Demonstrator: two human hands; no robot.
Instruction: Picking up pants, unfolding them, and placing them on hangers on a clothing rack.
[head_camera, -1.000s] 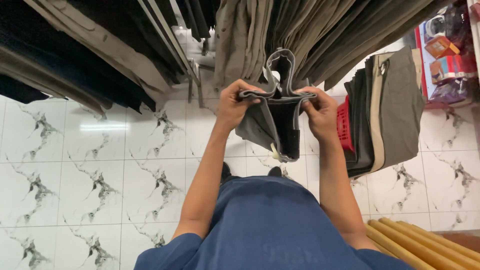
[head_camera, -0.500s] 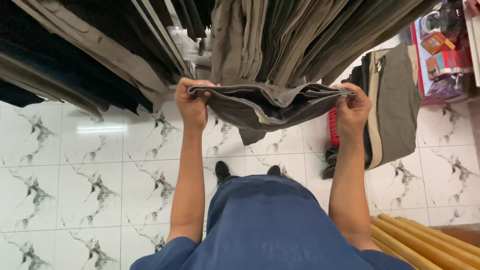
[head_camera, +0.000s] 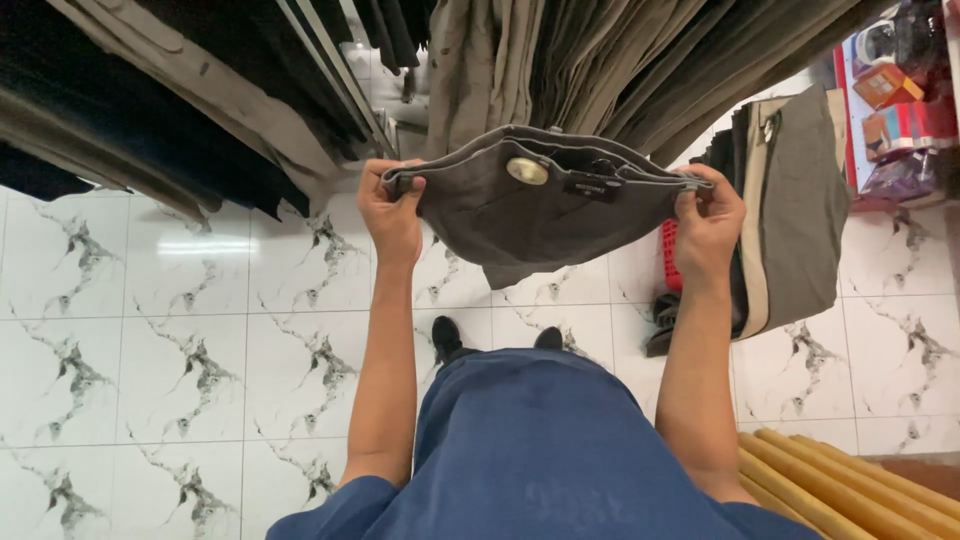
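**Two hands stretch a grey waistband flat**

Both hands grip one pair of grey trousers (head_camera: 530, 215) at the waist, held up at arm's reach above the tiled floor (head_camera: 180, 330). The left hand (head_camera: 392, 212) is clamped on the left end of the waistband, fingers curled over the edge; the right hand (head_camera: 708, 225) pinches the opposite end in the same way. Between them the waistband runs taut, its long axis lying left to right across the view, roughly level, with a round metal button (head_camera: 527, 171) and a small dark label (head_camera: 590, 187) showing near the middle. The rest of the garment sags below the band in a shallow fold. Neither hand is nearer: each holds its own end, well apart from the other.

Rows of hanging trousers (head_camera: 560, 60) crowd the rail just beyond the waistband, and a darker stack of folded garments (head_camera: 790, 215) hangs to the right. Shoes (head_camera: 447, 338) show on the tiles beneath.
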